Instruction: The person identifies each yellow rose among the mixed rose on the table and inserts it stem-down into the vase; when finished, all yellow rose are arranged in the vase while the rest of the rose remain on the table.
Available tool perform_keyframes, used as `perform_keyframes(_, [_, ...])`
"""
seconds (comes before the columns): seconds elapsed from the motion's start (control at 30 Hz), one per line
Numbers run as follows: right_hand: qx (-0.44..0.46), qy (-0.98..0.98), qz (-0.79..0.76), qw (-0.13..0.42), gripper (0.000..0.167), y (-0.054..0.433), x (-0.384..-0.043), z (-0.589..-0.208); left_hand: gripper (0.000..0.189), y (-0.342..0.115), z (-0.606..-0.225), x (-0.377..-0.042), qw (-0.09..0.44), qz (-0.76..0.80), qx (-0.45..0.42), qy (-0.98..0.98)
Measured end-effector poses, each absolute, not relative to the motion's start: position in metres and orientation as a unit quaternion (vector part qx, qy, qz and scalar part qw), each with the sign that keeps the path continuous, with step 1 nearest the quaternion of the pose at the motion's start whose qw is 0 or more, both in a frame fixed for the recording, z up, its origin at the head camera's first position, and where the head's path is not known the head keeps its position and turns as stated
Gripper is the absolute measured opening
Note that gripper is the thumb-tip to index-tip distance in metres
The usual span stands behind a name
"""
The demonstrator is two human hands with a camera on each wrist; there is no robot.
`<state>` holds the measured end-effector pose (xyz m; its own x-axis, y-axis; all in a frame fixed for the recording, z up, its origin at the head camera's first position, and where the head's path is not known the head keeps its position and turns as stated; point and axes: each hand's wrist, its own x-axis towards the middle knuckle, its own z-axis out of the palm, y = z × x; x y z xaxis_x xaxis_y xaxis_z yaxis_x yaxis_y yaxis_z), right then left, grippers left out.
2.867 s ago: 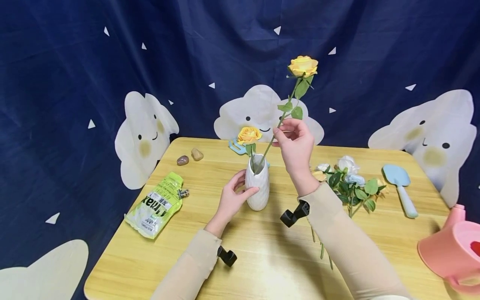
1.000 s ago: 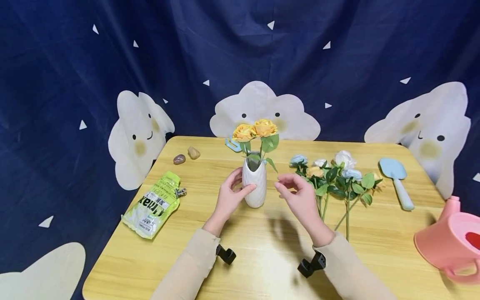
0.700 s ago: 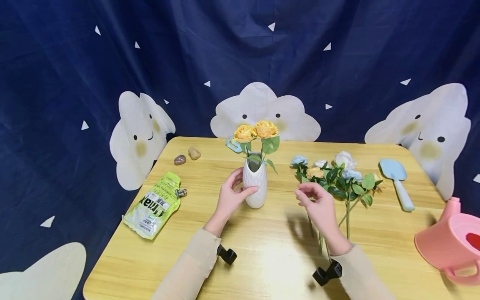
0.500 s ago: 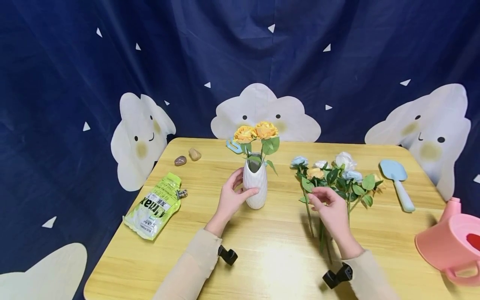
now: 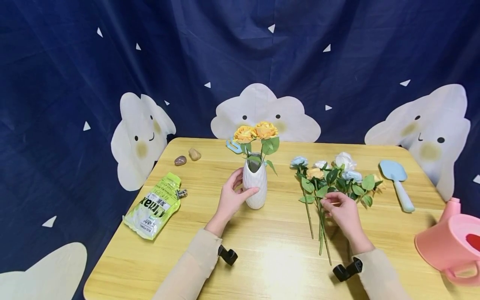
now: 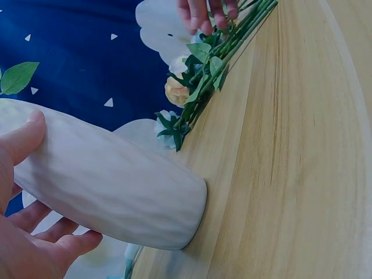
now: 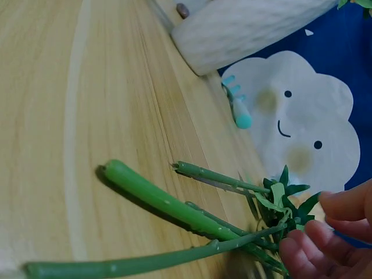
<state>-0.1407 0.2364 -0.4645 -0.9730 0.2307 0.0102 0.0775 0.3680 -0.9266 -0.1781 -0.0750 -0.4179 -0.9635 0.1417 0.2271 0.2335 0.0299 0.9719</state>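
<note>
My left hand (image 5: pixel 232 199) grips the white textured vase (image 5: pixel 256 189) from its left side, thumb across the front. The vase stands upright on the table, and two yellow roses (image 5: pixel 266 130) rise from its mouth. To the right, my right hand (image 5: pixel 343 210) reaches in among the artificial roses (image 5: pixel 316 173) lying there in white, pale blue and peach. Its thumb and fingers are loosely bent, with a gap between them. In the right wrist view, the fingertips are right beside the green stems (image 7: pixel 174 215) and dark leaves (image 7: pixel 285 200).
A green-and-white pouch (image 5: pixel 153 208) with a metal clip (image 5: pixel 181 193) lies at the left, below two stones (image 5: pixel 194 154). A blue toy rake (image 5: pixel 234 146) sits behind the vase. Farther right are a blue toy shovel (image 5: pixel 398 183) and a pink watering can (image 5: pixel 450 246).
The second yellow rose went from my right hand into the vase. My right hand then let go and moved right and down to the lying stems. My left hand stayed on the vase.
</note>
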Motion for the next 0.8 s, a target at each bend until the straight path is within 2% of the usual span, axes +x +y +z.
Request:
perform_keyframes(0.27, [-0.095,-0.844,0.528,0.014,0.031,0.235,-0.1439,-0.4657,0.066,-0.0752,-0.4162,-0.1769,0.028,-0.684,-0.125,-0.718])
perform_keyframes(0.63, [-0.079,-0.871,0.485,-0.004,0.03,0.2318,-0.1444,-0.4716,0.066,-0.0764,-0.4165,-0.1778,0.023,-0.681,-0.127,-0.72])
perform_keyframes(0.8, [-0.088,-0.857,0.507,0.004,0.032,0.2308,-0.1454,-0.4683,0.066,-0.0769,-0.4158,-0.1774,0.024,-0.678,-0.132,-0.722])
